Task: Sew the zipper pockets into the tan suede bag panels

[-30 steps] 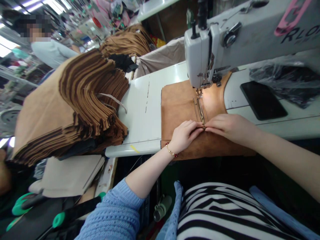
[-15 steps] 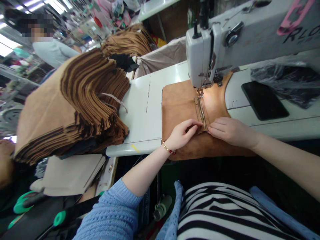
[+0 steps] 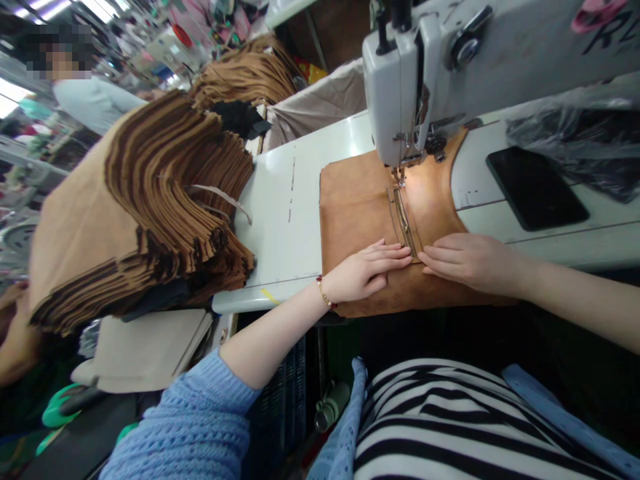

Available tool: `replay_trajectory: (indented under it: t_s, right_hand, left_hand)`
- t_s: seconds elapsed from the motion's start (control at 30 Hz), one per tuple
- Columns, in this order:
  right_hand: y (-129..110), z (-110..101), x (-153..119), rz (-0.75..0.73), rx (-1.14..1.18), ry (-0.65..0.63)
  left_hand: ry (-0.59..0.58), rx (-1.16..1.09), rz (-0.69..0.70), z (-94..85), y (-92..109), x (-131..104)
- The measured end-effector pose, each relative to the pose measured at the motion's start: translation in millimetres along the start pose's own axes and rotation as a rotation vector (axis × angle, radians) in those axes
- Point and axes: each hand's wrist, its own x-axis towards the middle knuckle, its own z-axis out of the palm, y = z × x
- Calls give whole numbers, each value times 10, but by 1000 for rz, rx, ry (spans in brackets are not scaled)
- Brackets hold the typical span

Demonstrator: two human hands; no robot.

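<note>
A brown leather-like panel (image 3: 350,220) lies flat under the needle of a sewing machine (image 3: 393,100), lit by its lamp. Set into the panel is a metal zipper (image 3: 403,215) running from the presser foot towards me. My left hand (image 3: 367,270) lies on the panel left of the zipper's near end, palm down, fingers stretched out. On the other side my right hand (image 3: 463,261) rests on the panel with its fingers extended and close together, their tips beside the zipper's lower end. Both hands press on the panel without gripping it.
A tall stack of brown panels (image 3: 165,193) stands left of the machine bed. A black phone (image 3: 537,187) and a plastic-wrapped black bundle (image 3: 575,143) lie at right. Beige pieces (image 3: 150,350) sit lower left. A co-worker (image 3: 95,100) is beyond the stack.
My left hand has gone from a curled pinch at the zipper's near end to lying flatter with fingers stretched. My right hand has flattened slightly. The camera view has shifted a little.
</note>
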Motion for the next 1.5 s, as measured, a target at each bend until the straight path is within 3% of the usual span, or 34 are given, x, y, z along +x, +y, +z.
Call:
replay_trajectory:
  t_s: [0.17,0.27,0.33,0.4,0.43,0.5,0.53,0.6,0.73,0.8,0.87,0.97,1.07,1.17,1.27,1.33,1.43,1.5]
  right_hand:
    - [-124,8,-204,171,80,-18]
    - [-210,-127,-321,264,191,-5]
    - [-281,-292,-450,419,257,88]
    - [-359,-440,-642,710,279,162]
    - [-395,-481,-755,881,271,115]
    - [-453,-473,-977,1184,273,-108]
    - [-475,-431,-1067,1267,314,-213]
    - [-508,-323,-1166,1313,514,-262]
    - [-551,-353,-961,1391,1354,-30]
    - [-542,-519,-706,1385,1699,240]
    - [-498,-694,-415,1249,1841,481]
    - [-403,-846,-29,1134,1927,598]
    - [-350,-886,165,1067,1925,604]
    - [-335,-946,77,1128,1787,484]
    - [-297,-1040,-229,1263,1405,189]
    - [-266,-1048,-427,1255,986,111]
    - [-265,-862,-518,1089,589,136]
    - [-292,-614,-436,808,535,127]
  left_hand:
    - [-15,135,-21,43,61,11]
    - [-12,177,-39,55,94,37]
    - [-10,191,-54,52,99,55]
    - [-6,198,-69,48,89,67]
    - [-5,198,-72,46,79,70]
    - [-7,188,-66,44,58,71]
    - [-10,181,-60,43,47,69]
    - [-17,167,-47,38,32,64]
    - [-25,148,-26,15,17,63]
    - [-30,139,-16,3,4,66]
    - [-43,130,0,-5,-20,69]
    - [-42,122,21,-9,-66,72]
    - [-17,120,31,-5,-93,71]
    - [-12,137,48,8,-81,65]
    - [-39,159,46,21,-50,58]
    - [-48,166,40,25,-32,54]
    - [-43,171,33,24,-15,46]
    - [-43,177,23,26,-4,41]
